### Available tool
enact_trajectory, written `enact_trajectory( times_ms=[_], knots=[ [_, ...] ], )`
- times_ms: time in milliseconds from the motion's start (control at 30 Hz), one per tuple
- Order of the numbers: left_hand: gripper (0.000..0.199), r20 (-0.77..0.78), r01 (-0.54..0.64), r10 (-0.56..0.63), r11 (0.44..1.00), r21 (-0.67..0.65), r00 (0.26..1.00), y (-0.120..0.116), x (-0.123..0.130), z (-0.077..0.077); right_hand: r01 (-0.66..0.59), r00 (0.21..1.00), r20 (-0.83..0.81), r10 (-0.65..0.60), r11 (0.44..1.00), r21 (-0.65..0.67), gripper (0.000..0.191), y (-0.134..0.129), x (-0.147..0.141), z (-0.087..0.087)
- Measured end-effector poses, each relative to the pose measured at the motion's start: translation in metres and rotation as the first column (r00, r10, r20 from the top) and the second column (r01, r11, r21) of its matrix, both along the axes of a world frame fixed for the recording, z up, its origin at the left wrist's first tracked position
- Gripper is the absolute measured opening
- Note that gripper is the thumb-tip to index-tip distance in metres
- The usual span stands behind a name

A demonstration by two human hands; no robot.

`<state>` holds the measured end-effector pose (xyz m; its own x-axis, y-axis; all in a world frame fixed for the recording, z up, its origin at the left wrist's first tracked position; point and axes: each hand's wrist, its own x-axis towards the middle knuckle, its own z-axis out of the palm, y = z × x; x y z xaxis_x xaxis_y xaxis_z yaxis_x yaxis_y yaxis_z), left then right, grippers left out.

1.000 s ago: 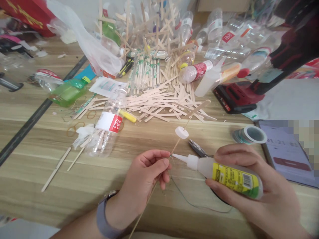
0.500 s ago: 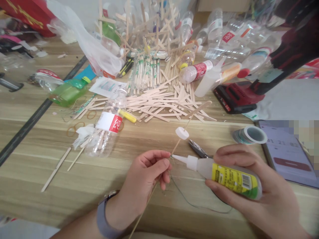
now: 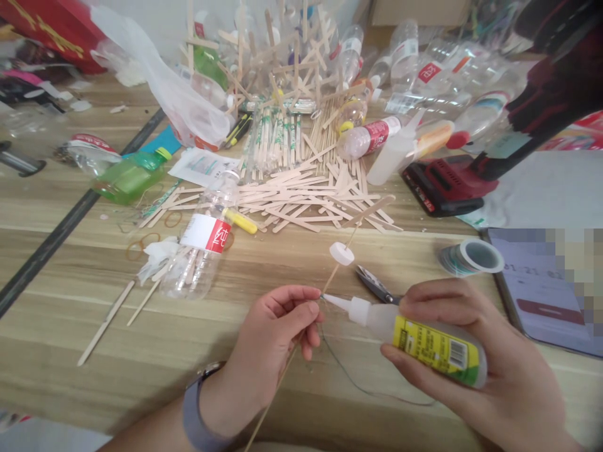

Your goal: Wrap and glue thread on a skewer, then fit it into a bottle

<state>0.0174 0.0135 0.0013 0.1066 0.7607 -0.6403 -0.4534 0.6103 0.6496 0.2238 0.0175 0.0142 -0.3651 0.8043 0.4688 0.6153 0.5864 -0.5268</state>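
Left hand point(image 3: 282, 333) closed in a pinch on a thin stick point(image 3: 332, 277), likely steadying it; right hand point(image 3: 499, 364) wrapped around a squeeze bottle point(image 3: 438, 351), tilted so its nozzle point(image 3: 336, 302) meets the stick right beside the left fingertips, exact contact unclear. Thread point(image 3: 351, 382) trails loose below on the bench point(image 3: 164, 358). Farther up, the stick runs through a white disc point(image 3: 342, 253), near a dark tool point(image 3: 374, 284); a flat wooden strip point(image 3: 370, 210) sits across its far end. Spool point(image 3: 450, 260) at right, near the phone point(image 3: 546, 307). Beyond: piled wooden sticks point(image 3: 296, 194), probably within reach for supply, then plastic bottles point(image 3: 405, 56).
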Motion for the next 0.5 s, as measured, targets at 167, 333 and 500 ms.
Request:
enact_trajectory(
  times_ms=[167,333,500],
  knots=[
    [0.025,-0.006,-0.002,0.002,1.000,0.002,1.000,-0.0004,0.0005,0.0004,-0.009,1.000,0.017,0.009,1.000,0.017,0.023,0.0017,-0.0013,0.0024],
    [0.025,-0.023,0.002,-0.002,1.000,-0.003,1.000,-0.0006,0.0007,0.0004,0.004,1.000,0.012,-0.004,1.000,0.014,0.023,0.0019,-0.0019,0.0015],
    [0.025,-0.020,-0.002,0.002,1.000,-0.001,1.000,0.0004,0.0014,-0.0002,0.008,1.000,0.013,-0.008,1.000,0.008,0.023,0.0011,-0.0023,0.0009]
  ],
)
